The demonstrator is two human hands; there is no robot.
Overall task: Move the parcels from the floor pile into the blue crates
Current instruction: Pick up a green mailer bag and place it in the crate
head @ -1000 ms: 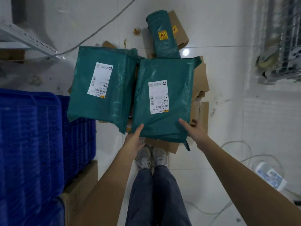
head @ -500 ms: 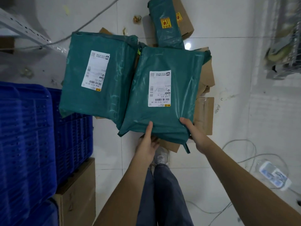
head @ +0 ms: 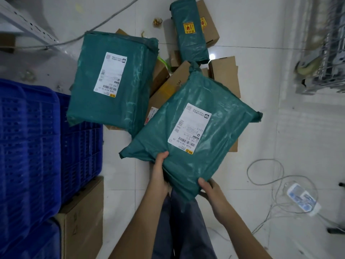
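A green plastic-wrapped parcel [head: 203, 128] with a white label is lifted off the pile and tilted. My left hand [head: 158, 172] grips its near left edge and my right hand [head: 210, 189] grips its near corner from below. A second green parcel [head: 112, 81] with a white label lies on the pile to the left. A narrower green parcel [head: 190, 32] with a yellow sticker rests farther back on brown cardboard boxes [head: 225, 75]. Stacked blue crates [head: 37, 143] stand at the left, close to the second parcel.
A cardboard box [head: 82, 215] sits on the floor under the crates' near corner. Cables and a white power adapter [head: 300, 199] lie on the tiles at right. A metal shelf rail [head: 28, 25] crosses the top left; a wire rack [head: 324, 53] stands top right.
The right-hand parcel has been lifted off the pile, pulled toward me and rotated clockwise. Both hands have closed on its near edge. The boxes beneath it are now exposed.
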